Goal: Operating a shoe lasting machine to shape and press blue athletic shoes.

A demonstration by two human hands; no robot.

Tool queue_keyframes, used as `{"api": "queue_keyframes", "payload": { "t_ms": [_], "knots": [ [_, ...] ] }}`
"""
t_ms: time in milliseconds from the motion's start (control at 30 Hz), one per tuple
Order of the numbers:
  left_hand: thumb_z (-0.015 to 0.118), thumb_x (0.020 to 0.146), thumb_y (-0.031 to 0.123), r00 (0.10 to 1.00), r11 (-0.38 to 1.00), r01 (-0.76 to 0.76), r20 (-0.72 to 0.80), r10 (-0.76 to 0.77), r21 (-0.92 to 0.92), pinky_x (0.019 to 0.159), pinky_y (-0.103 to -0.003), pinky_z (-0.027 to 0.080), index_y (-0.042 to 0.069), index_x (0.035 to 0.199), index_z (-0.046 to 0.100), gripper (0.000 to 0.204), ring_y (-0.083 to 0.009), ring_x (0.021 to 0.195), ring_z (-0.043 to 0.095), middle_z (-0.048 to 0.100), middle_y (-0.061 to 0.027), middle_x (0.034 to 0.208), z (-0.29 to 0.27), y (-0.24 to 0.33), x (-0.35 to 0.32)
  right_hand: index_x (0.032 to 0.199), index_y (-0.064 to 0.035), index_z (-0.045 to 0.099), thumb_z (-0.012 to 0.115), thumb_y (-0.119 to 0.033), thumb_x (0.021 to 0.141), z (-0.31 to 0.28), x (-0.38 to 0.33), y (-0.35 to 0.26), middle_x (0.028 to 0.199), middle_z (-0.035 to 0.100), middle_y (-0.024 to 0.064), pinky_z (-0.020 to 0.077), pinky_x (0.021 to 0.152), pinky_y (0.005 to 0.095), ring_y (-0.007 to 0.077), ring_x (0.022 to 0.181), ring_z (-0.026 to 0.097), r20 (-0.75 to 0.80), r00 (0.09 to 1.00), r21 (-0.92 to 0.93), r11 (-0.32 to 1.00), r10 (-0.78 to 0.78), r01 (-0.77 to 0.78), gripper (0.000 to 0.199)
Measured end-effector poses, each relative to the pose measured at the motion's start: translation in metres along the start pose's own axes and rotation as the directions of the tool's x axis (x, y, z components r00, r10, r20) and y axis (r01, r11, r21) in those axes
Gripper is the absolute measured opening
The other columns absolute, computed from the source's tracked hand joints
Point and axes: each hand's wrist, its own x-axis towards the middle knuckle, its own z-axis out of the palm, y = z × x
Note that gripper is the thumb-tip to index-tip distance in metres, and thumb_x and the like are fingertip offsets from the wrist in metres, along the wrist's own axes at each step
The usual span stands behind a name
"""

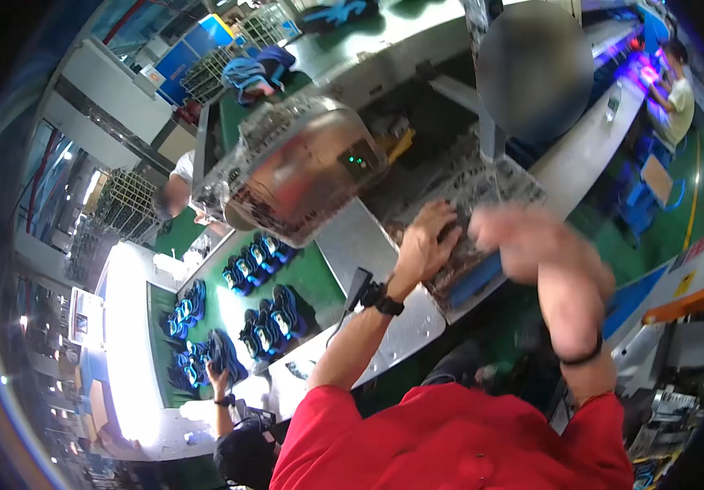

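Left hand [427, 238] rests on a dark tray [458, 269] on the metal tabletop [368, 245]; right hand [523, 241] is blurry above it, blue shoes [274, 318] nearby.

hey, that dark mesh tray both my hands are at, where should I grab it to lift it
Probably by its two short ends. The mesh tray lies flat on the metal table and overhangs the near edge, so fingers could hook under the rim from the left and right. Your left hand already rests on its near left part; the right hand is blurred.

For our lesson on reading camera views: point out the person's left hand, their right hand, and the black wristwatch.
left hand [427, 241], head view, on the back of the hand.
right hand [523, 237], head view, on the blurred knuckles.
black wristwatch [384, 300], head view, on the strap at the left wrist.
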Motion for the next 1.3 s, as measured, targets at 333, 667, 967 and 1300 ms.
{"api": "queue_keyframes", "payload": {
  "t_ms": [333, 667, 967, 1300],
  "knots": [
    [0.076, 0.079, 0.011, 0.998, 0.992, -0.026, -0.064, 0.018, -0.12, 0.107, -0.049, 0.045, -0.002, 0.102, 0.068, 0.027, -0.0411, 0.122, 0.057, 0.067, -0.0201, 0.113, -0.002, -0.002, -0.005, 0.104, -0.0133, 0.068, 0.052, -0.039, 0.102, 0.101, 0.107, -0.047, 0.092, 0.063, 0.0132, 0.0534, 0.087, 0.0513, 0.0319, 0.09, 0.064, 0.092, 0.994, 0.426, 0.905, -0.057, 0.013, 0.031],
    [0.068, 0.091, 0.02, 1.0, 0.959, -0.004, 0.011, 0.007, -0.284, 0.114, -0.052, 0.038, -0.005, 0.112, 0.067, 0.032, -0.039, 0.128, 0.054, 0.065, -0.0211, 0.124, -0.014, -0.004, -0.009, 0.112, 0.0122, 0.063, 0.074, -0.047, 0.082, 0.22, 0.38, 0.249, 0.097, 0.07, 0.0246, 0.0558, 0.081, 0.0468, 0.034, 0.092, 0.07, 0.486, 0.854, -0.778, 0.539, 0.189, 0.323, 0.067],
    [0.07, 0.084, 0.015, 0.98, 0.852, -0.013, 0.163, 0.116, -0.523, 0.107, -0.051, 0.044, -0.006, 0.103, 0.066, 0.029, -0.0393, 0.108, 0.065, 0.068, -0.0238, 0.105, -0.027, -0.021, -0.018, 0.15, 0.0057, 0.034, 0.077, -0.063, 0.065, 0.31, 0.431, 0.401, 0.14, 0.056, 0.0227, 0.039, 0.104, 0.0687, 0.0394, 0.13, 0.054, 0.184, 0.752, -0.978, 0.19, 0.633, 0.079, 0.118],
    [0.07, 0.085, 0.016, 0.949, 0.875, -0.021, 0.267, 0.17, -0.484, 0.104, -0.05, 0.047, -0.006, 0.104, 0.067, 0.029, -0.0396, 0.104, 0.066, 0.069, -0.0229, 0.104, -0.02, -0.021, -0.018, 0.132, 0.0057, 0.038, 0.085, -0.038, 0.058, 0.266, 0.408, 0.348, 0.121, 0.054, 0.0335, 0.046, 0.098, 0.0562, 0.0482, 0.113, 0.059, 0.305, 0.902, -0.888, 0.433, 0.306, 0.154, 0.098]
  ]
}}
